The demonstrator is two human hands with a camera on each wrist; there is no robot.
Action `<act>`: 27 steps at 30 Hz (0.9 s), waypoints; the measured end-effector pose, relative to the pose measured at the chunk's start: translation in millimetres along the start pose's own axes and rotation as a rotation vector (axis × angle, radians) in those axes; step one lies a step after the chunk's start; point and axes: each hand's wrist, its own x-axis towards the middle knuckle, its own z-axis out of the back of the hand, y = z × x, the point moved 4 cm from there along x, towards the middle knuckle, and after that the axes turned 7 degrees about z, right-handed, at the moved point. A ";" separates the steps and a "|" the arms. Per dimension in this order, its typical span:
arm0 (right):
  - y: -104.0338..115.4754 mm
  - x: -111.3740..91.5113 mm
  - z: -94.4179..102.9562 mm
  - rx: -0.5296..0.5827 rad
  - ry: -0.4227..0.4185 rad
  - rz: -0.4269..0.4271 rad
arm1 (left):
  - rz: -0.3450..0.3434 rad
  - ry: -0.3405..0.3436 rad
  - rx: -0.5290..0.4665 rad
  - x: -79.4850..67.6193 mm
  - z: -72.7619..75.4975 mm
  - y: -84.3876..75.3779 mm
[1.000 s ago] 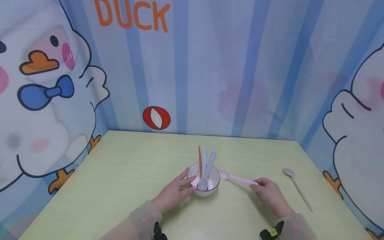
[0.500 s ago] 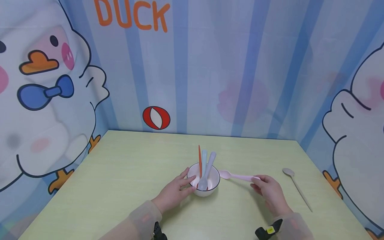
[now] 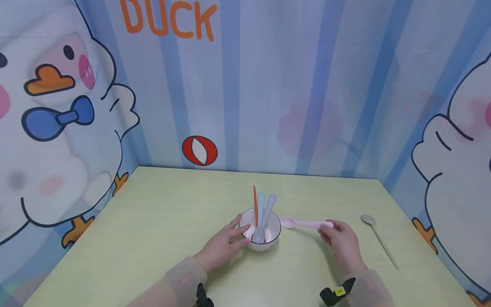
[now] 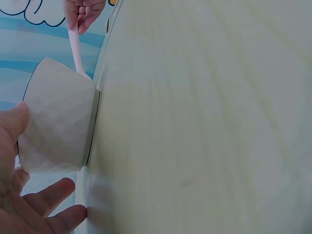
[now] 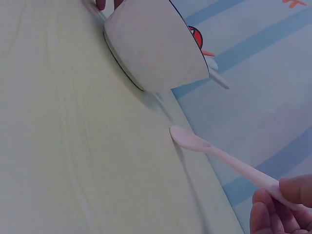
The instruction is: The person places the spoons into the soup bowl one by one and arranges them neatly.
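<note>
A white bowl (image 3: 273, 236) with a dark rim stands on the table. Leaning in it are a lilac spoon (image 3: 269, 209), a light blue handle (image 3: 261, 202) and a thin orange-red handle (image 3: 255, 202). My left hand (image 3: 220, 249) holds the bowl's left rim, thumb on the near side and a finger over the edge; its other fingers (image 4: 53, 192) are spread beside it. My right hand (image 3: 343, 245) pinches the handle end of a pink spoon (image 3: 307, 224), whose head points left, close to the bowl. Its shadow shows on the table below it.
A beige long-handled spoon (image 3: 377, 234) lies on the table to the right of my right hand. The pale yellow-green table (image 3: 184, 192) ends at a blue striped curtain (image 3: 253, 85) with duck pictures, at the back and both sides.
My right hand has moved slightly left and up, lifting the pink spoon's handle end so the spoon lies more level in the head view. My left hand and the bowl stay put.
</note>
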 end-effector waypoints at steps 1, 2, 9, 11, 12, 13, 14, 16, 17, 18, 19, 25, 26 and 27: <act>0.3 0.7 -0.2 0.015 -0.007 0.007 | 0.000 -0.001 -0.001 0.0 0.0 0.1; 0.7 1.3 -0.4 0.030 -0.015 0.015 | 0.000 -0.003 0.000 -0.1 0.1 0.2; 2.9 4.8 -1.7 0.102 -0.096 0.059 | 0.005 -0.008 0.014 -0.4 0.4 0.5; 3.3 6.1 -1.6 0.110 -0.116 0.067 | 0.006 -0.006 0.011 -0.5 0.3 0.3; 3.6 6.8 -1.5 0.112 -0.125 0.071 | 0.007 -0.004 0.008 -0.5 0.2 0.2; 4.0 7.5 -1.4 0.113 -0.132 0.074 | 0.009 -0.003 0.006 -0.3 0.2 0.2; 4.5 8.0 -1.2 0.111 -0.137 0.075 | 0.010 -0.002 0.004 -0.1 0.1 0.2; 5.5 9.3 -0.5 0.110 -0.146 0.079 | 0.010 -0.002 0.001 -0.1 0.1 0.2; 6.1 9.8 0.0 0.106 -0.151 0.079 | 0.010 -0.003 0.002 -0.1 0.1 0.3; 6.9 10.4 0.4 0.104 -0.155 0.079 | 0.011 -0.003 0.005 -0.2 0.1 0.4; 7.7 10.8 1.2 0.099 -0.157 0.079 | 0.012 -0.003 0.006 -0.3 0.0 0.5; 14.7 15.8 4.5 0.084 -0.179 0.079 | 0.010 -0.003 0.007 -0.1 -0.1 0.8; 16.2 16.7 4.8 0.082 -0.183 0.078 | 0.009 -0.004 0.006 0.1 -0.1 0.9; 17.6 17.3 5.3 0.079 -0.186 0.076 | 0.008 -0.004 0.005 0.2 -0.2 0.9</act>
